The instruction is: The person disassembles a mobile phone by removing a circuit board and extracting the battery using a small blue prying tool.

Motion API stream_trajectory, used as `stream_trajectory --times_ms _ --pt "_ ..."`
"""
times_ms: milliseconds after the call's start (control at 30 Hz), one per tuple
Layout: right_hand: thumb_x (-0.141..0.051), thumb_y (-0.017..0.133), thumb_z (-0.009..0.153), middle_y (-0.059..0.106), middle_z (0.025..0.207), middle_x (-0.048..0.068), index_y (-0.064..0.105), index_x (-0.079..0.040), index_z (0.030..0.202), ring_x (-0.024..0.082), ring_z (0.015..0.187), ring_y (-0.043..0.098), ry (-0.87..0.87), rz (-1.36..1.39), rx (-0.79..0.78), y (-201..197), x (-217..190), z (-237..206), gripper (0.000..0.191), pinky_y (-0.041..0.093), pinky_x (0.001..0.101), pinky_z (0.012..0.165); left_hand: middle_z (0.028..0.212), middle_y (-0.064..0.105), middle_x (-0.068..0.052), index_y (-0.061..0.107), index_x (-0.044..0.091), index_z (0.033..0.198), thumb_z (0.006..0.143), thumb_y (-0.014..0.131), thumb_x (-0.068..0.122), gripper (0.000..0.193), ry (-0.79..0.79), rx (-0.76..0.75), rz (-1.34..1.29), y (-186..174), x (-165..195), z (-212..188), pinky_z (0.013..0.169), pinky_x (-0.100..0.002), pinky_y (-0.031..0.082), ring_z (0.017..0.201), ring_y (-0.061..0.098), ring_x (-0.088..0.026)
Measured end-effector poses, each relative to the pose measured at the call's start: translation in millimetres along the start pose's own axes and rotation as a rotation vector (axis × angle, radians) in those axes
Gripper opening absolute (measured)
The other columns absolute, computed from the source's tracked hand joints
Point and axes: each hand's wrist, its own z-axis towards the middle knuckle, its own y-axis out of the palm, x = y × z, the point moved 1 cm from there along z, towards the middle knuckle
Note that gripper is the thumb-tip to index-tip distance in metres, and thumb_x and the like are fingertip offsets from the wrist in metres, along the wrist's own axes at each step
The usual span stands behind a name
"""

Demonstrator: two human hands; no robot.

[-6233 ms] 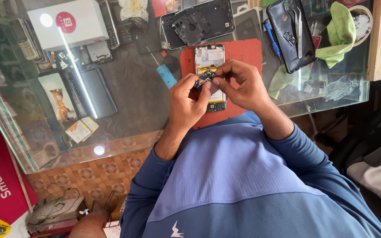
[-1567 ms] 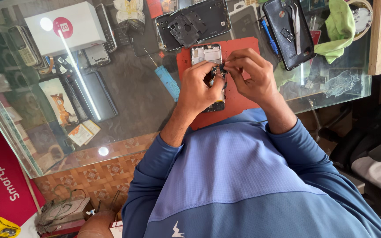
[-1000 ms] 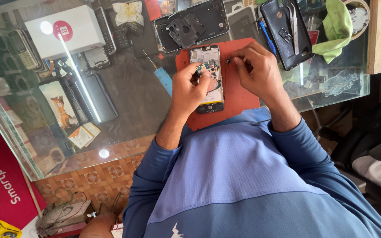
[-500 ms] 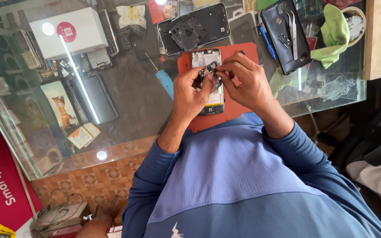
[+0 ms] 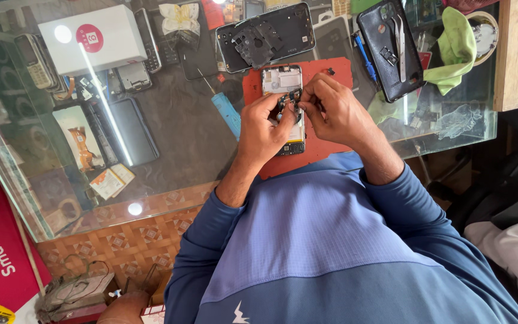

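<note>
Seen from above, a person in a blue long-sleeved shirt with a fine woven texture works at a glass surface (image 5: 169,144) that reflects light and shows items stored beneath it. Both hands meet over an opened phone (image 5: 283,84), a slim rectangle with its back removed and a pale inner frame exposed. The phone lies flat on a red rubbery mat (image 5: 331,72) with a notched edge, near the middle of the surface and just in front of the person's chest.

The left hand (image 5: 262,129) has its grip pinched around a small dark part (image 5: 294,96) directly above the phone. The right hand (image 5: 337,111) has its fingertips closed on the same small part from the other side; the part is too small to make out in detail.

Just left of the mat lies a screwdriver (image 5: 226,111) with a light blue handle and thin metal shaft. Beyond the mat rests a black plastic back cover (image 5: 265,33) with round holes. To the right, a glossy black case (image 5: 388,48) holds metal tweezers (image 5: 399,39), beside a crumpled green cloth (image 5: 454,51). A white cardboard box (image 5: 91,39) sits at the far left.
</note>
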Motion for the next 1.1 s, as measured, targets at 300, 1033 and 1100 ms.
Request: stream_trajectory --times_ms 300,1033,1100 --pt "0.006 0.076 0.092 0.062 0.094 0.010 0.061 0.002 0.099 0.017 0.074 0.063 -0.027 0.083 0.116 1.0 1.9 -2.8 0.017 0.051 0.0286 0.063 0.089 0.071 -0.010 0.069 -0.004 0.107 0.098 0.067 0.006 0.014 0.051 -0.022 -0.007 -1.2 1.1 0.0 0.066 -0.031 0.054 0.074 0.070 -0.018" --pt "0.009 0.074 0.090 0.059 0.093 0.011 0.056 0.003 0.099 0.021 0.074 0.060 0.018 0.072 0.056 -0.7 8.6 -1.4 0.021 0.050 0.0313 0.064 0.089 0.071 -0.010 0.069 -0.003 0.108 0.099 0.065 0.006 0.013 0.052 -0.026 -0.037 2.2 3.0 -0.7 0.069 -0.031 0.056 0.078 0.071 -0.017" --pt "0.009 0.074 0.091 0.059 0.095 0.012 0.056 0.003 0.099 0.020 0.075 0.061 0.030 0.066 0.073 1.9 6.1 -2.4 0.021 0.050 0.0302 0.063 0.090 0.073 -0.009 0.069 -0.003 0.108 0.100 0.064 0.006 0.013 0.020 -0.012 -0.078 2.8 3.0 -1.6 0.071 -0.030 0.057 0.079 0.073 -0.015"
